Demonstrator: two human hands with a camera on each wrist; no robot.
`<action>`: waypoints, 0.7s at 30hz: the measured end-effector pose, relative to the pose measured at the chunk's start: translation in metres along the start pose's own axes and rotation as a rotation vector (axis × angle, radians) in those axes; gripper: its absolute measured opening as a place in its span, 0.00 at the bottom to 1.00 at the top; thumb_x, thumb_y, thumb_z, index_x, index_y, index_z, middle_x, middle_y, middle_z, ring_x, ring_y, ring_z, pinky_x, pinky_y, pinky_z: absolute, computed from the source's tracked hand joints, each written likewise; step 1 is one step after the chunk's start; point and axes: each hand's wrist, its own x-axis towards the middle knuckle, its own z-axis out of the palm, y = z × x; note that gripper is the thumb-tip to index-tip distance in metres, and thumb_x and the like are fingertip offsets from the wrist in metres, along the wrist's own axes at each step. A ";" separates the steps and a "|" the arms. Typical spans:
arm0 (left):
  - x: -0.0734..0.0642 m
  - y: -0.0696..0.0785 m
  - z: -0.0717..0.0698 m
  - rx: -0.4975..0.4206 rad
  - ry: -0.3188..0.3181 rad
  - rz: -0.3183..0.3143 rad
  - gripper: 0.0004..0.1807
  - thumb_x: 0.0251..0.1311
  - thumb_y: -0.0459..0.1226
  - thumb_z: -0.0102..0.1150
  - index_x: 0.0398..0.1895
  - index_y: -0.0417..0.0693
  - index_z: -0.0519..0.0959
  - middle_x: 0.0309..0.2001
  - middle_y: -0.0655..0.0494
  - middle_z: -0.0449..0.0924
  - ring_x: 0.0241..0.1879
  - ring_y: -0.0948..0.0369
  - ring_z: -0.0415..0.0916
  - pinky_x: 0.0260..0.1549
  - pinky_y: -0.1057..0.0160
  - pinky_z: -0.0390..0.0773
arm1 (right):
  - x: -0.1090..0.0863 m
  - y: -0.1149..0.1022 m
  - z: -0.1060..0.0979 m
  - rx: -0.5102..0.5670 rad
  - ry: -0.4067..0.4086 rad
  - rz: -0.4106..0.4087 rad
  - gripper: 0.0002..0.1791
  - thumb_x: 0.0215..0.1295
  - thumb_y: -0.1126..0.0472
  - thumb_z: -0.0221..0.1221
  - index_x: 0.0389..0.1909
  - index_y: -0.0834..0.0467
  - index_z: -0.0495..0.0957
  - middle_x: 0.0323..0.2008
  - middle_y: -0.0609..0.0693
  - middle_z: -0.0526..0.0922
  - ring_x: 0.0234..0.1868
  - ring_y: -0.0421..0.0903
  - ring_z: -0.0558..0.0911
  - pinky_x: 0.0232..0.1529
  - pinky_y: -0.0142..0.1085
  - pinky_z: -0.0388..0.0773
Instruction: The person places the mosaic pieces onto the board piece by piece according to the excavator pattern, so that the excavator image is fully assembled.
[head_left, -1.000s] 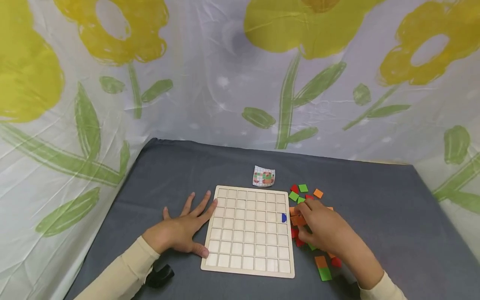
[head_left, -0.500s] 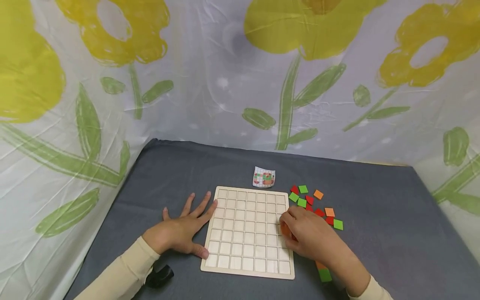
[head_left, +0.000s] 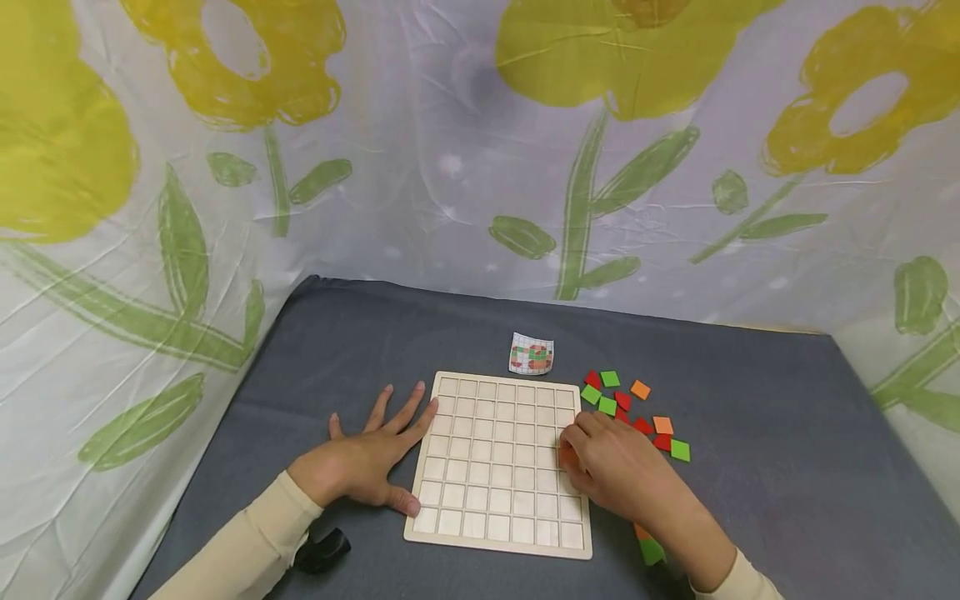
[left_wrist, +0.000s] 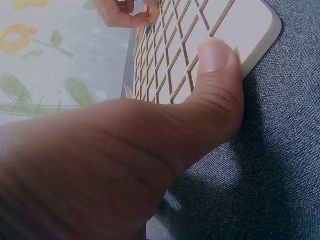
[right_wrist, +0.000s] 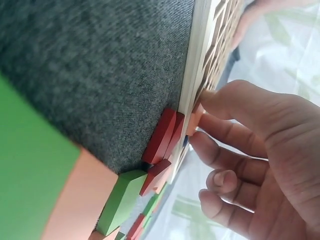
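A pale wooden board [head_left: 483, 467] with a grid of square recesses lies flat on the table. My left hand [head_left: 362, 468] is spread at its left side, fingertips along the edge and thumb [left_wrist: 216, 62] resting on the near corner. Over the right-hand column, my right hand [head_left: 618, 467] pinches an orange square tile [right_wrist: 195, 119] between thumb and index finger. The tile is right at the board's surface, mostly covered by fingers in the head view. Just beyond it a bit of a blue piece [right_wrist: 186, 141] shows; the hand hides it in the head view.
Loose green [head_left: 680, 451], red [head_left: 642, 426] and orange tiles [head_left: 640, 389] lie scattered right of the board, some hidden under the right hand. A small printed card [head_left: 532, 354] with a coloured grid pattern lies behind it. A black object [head_left: 322, 552] is near the left sleeve.
My right hand has moved left from the tile pile to the board's right column, bringing an orange tile. In the last half second it has barely shifted. The left hand stays put.
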 end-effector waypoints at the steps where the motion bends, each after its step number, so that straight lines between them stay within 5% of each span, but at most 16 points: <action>1: 0.000 0.000 0.000 -0.002 0.000 -0.002 0.75 0.45 0.65 0.77 0.89 0.64 0.37 0.87 0.57 0.21 0.83 0.39 0.19 0.55 0.07 0.32 | 0.000 0.000 0.000 0.000 -0.002 0.001 0.10 0.59 0.60 0.74 0.35 0.52 0.81 0.31 0.41 0.73 0.34 0.39 0.73 0.34 0.33 0.78; 8: -0.001 -0.001 -0.001 0.011 0.000 -0.021 0.75 0.44 0.66 0.77 0.88 0.66 0.36 0.86 0.59 0.20 0.83 0.40 0.17 0.56 0.08 0.32 | 0.001 -0.001 -0.003 0.007 -0.049 0.015 0.13 0.61 0.56 0.75 0.44 0.54 0.85 0.37 0.44 0.79 0.38 0.41 0.77 0.40 0.35 0.83; 16: 0.002 -0.001 0.001 0.027 -0.003 -0.014 0.75 0.45 0.67 0.76 0.88 0.67 0.35 0.86 0.59 0.20 0.83 0.40 0.17 0.56 0.08 0.33 | -0.005 0.016 -0.013 0.007 -0.010 0.108 0.18 0.63 0.55 0.75 0.49 0.58 0.83 0.39 0.45 0.79 0.30 0.39 0.73 0.29 0.33 0.75; 21: 0.002 -0.002 0.001 0.024 -0.011 -0.016 0.75 0.45 0.67 0.76 0.88 0.66 0.35 0.86 0.59 0.20 0.83 0.40 0.17 0.56 0.07 0.34 | -0.009 0.027 -0.018 -0.024 -0.005 0.184 0.20 0.63 0.57 0.75 0.51 0.61 0.82 0.45 0.51 0.83 0.31 0.43 0.79 0.29 0.37 0.80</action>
